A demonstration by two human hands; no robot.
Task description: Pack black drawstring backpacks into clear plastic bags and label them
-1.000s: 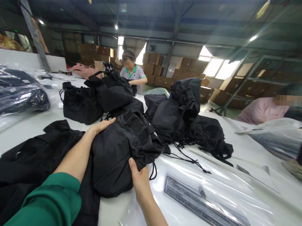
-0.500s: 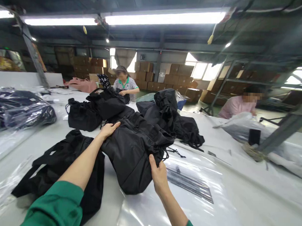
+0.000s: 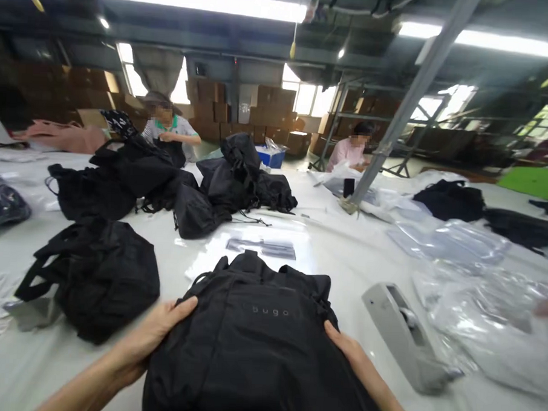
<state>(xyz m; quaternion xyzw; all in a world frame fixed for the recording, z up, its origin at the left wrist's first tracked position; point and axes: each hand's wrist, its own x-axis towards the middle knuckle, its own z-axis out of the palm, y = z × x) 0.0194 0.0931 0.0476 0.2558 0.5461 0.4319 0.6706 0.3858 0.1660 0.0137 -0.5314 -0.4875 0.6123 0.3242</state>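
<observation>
A black fabric bag [image 3: 258, 350] with small pale lettering on its front fills the lower middle of the view, its gathered top pointing away from me. My left hand [image 3: 162, 325] grips its left side, thumb on top and fingers partly hidden. Along the opposite edge, my right hand [image 3: 352, 351] is closed on the cloth with its fingers tucked underneath. Another black bag with straps [image 3: 102, 277] lies to the left of my left hand. Beyond the held bag, a small black drawstring bag [image 3: 196, 211] rests near a shiny clear plastic sheet [image 3: 293, 230].
A grey tape dispenser [image 3: 408, 341] stands on the white table right of the bag. Clear plastic bags [image 3: 491, 318] cover the far right. Black bags [image 3: 239, 173] are heaped at the back. Two people work across the table, beside a slanted metal post [image 3: 395, 126].
My view has swung right. The held bag has come closer to me, and its lettered front now faces up. A small drawstring bag now lies by the heap.
</observation>
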